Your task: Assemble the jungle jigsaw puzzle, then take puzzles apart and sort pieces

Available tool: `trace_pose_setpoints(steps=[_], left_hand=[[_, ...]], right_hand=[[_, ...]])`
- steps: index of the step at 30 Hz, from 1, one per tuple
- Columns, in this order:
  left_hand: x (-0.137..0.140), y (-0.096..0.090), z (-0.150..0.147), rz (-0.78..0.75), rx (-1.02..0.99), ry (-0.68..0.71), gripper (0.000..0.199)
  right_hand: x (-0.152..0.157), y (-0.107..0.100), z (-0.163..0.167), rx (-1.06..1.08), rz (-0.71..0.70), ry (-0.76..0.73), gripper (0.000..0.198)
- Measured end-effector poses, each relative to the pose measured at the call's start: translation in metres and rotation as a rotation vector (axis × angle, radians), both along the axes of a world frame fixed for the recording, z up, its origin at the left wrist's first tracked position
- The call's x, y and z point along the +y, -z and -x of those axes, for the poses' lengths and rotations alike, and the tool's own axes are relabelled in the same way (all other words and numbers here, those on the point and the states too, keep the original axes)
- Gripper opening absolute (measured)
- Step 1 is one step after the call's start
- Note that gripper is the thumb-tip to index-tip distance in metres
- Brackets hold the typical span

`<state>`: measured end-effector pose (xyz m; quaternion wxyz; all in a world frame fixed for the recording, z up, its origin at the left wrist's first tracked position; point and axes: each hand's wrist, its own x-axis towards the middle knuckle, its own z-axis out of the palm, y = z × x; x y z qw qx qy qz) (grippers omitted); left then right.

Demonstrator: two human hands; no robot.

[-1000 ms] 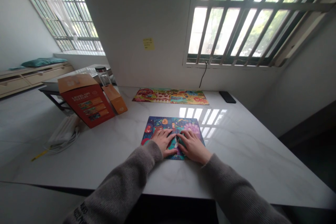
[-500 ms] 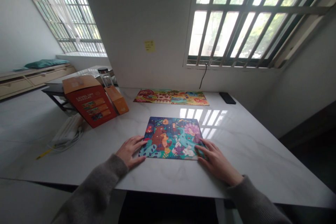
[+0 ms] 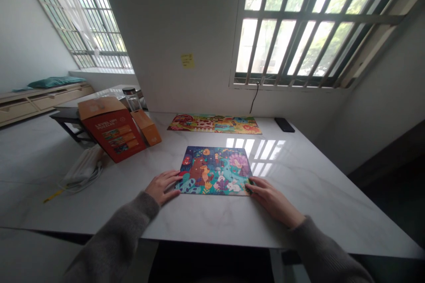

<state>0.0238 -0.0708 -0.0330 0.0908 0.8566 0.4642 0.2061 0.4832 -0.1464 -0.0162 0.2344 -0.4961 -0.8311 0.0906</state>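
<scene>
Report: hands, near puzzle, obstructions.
Left hand at left edge of near puzzle, right hand at right edge. Puzzle flat on table. Red box and phone apart from it, not in the way.

The left sleeve (image 3: 114, 234) and the right sleeve (image 3: 320, 245) match: long, loose and knitted, in a muted grey-brown with a soft, slightly fuzzy face. Faint ribbing runs along the right one near the bottom of the view, and shallow folds crease the left. Plain cuffs (image 3: 149, 204) in the same colour meet the left hand (image 3: 162, 187) and the right hand (image 3: 272, 198), both bare
</scene>
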Motion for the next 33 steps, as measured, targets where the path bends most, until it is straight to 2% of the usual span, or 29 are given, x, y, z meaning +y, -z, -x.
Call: trace_pose_setpoints(steps=[7,12,22,33], left_hand=[[0.057,-0.017,-0.010,0.057,-0.002,-0.024,0.050],[0.078,-0.019,-0.014,0.054,0.033,-0.068,0.050],[0.097,-0.015,-0.025,0.005,0.092,-0.158,0.053],[0.095,-0.013,-0.027,-0.039,0.089,-0.177,0.049]], right_hand=[[0.066,0.007,0.003,0.024,-0.049,-0.008,0.034],[0.098,0.010,0.003,0.034,-0.027,-0.002,0.036],[0.114,0.016,0.008,0.102,-0.072,0.038,0.039],[0.119,0.021,0.009,0.136,-0.094,0.074,0.037]])
